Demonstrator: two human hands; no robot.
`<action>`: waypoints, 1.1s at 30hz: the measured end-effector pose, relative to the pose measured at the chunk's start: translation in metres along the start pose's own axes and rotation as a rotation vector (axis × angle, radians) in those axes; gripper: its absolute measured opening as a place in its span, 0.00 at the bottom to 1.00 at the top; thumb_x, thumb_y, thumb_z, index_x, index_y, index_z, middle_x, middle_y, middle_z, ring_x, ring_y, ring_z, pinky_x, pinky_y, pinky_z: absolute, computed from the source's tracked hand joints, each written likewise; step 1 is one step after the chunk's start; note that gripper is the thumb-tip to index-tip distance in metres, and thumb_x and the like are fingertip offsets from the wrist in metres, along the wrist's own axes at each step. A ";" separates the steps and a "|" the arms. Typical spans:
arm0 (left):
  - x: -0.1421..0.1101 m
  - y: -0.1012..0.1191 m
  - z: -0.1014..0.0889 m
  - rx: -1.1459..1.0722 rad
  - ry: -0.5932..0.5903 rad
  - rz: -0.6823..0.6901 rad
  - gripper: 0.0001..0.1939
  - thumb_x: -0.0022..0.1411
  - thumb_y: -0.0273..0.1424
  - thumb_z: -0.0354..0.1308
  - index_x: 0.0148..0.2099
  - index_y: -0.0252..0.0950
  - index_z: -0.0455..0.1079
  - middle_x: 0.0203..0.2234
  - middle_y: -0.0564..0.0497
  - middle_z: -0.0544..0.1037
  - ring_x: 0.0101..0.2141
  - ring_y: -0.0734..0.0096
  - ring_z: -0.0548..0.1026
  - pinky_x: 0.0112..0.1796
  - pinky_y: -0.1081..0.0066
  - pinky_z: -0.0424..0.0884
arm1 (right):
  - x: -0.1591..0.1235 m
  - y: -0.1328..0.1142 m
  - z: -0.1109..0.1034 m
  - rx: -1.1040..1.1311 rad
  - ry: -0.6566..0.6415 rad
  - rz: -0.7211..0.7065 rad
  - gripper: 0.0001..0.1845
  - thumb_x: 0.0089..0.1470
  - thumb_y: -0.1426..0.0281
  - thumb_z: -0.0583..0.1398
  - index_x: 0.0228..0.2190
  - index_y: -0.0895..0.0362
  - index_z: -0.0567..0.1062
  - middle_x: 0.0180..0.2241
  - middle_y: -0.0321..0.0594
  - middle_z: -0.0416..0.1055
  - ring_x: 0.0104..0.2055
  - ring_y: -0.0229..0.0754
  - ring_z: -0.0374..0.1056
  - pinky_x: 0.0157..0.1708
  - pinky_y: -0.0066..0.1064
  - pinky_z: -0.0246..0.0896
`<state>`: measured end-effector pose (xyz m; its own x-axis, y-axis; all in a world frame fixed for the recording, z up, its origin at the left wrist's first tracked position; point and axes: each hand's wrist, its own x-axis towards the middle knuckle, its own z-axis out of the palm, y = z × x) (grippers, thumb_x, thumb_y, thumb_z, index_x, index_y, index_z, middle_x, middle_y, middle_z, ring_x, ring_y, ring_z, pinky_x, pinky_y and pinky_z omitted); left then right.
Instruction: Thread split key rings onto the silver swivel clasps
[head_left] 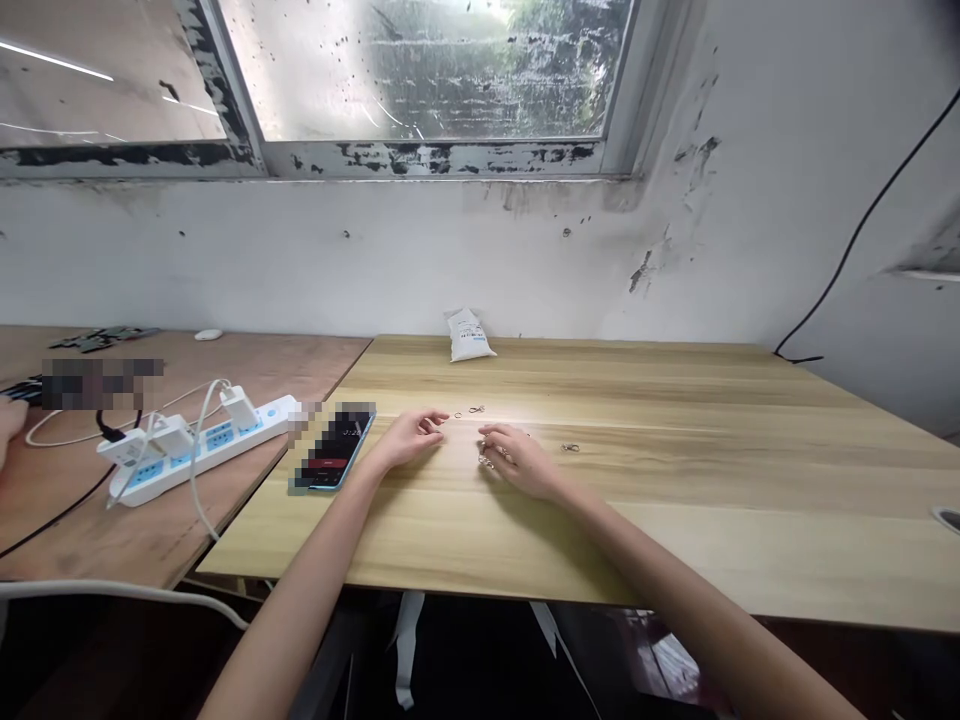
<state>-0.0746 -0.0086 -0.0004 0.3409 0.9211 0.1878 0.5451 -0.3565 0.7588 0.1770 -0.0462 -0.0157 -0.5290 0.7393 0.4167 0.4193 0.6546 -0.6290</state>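
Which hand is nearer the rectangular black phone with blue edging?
Left. The left hand is just right of the phone; the right hand is farther right.

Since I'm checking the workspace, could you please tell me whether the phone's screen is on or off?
On: the phone, lying beside the left hand, shows pale digits and a red bar on its dark screen.

Small clasp [571,448], seemingly shiny metal.
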 end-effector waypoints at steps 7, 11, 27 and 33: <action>-0.013 -0.006 -0.017 0.163 0.039 -0.017 0.16 0.54 0.37 0.61 0.44 0.36 0.76 0.37 0.48 0.75 0.30 0.69 0.73 0.35 0.70 0.69 | -0.030 -0.013 -0.021 0.320 -0.044 0.155 0.15 0.64 0.60 0.52 0.36 0.55 0.74 0.41 0.44 0.75 0.44 0.45 0.71 0.46 0.40 0.65; -0.009 0.000 -0.010 0.236 0.005 0.013 0.10 0.56 0.38 0.59 0.35 0.38 0.77 0.34 0.49 0.76 0.30 0.68 0.73 0.35 0.70 0.68 | -0.022 -0.011 -0.018 0.522 -0.191 0.206 0.19 0.59 0.54 0.57 0.34 0.57 0.76 0.37 0.43 0.77 0.43 0.44 0.73 0.47 0.38 0.67; -0.009 -0.006 -0.021 0.388 0.085 -0.068 0.10 0.54 0.36 0.59 0.32 0.38 0.78 0.31 0.47 0.79 0.33 0.62 0.74 0.35 0.69 0.68 | -0.001 0.015 -0.016 0.713 0.033 0.381 0.18 0.53 0.54 0.63 0.31 0.58 0.75 0.31 0.41 0.76 0.35 0.40 0.71 0.42 0.35 0.66; -0.006 -0.002 -0.018 0.408 0.045 -0.068 0.11 0.55 0.36 0.57 0.34 0.38 0.79 0.28 0.47 0.80 0.31 0.62 0.75 0.32 0.70 0.66 | -0.005 0.014 -0.017 0.735 0.015 0.386 0.17 0.53 0.55 0.63 0.31 0.58 0.76 0.32 0.41 0.76 0.34 0.38 0.70 0.41 0.33 0.65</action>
<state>-0.0913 -0.0110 0.0083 0.2648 0.9474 0.1795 0.8274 -0.3189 0.4624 0.1978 -0.0379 -0.0148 -0.4347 0.8962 0.0889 -0.0219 0.0881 -0.9959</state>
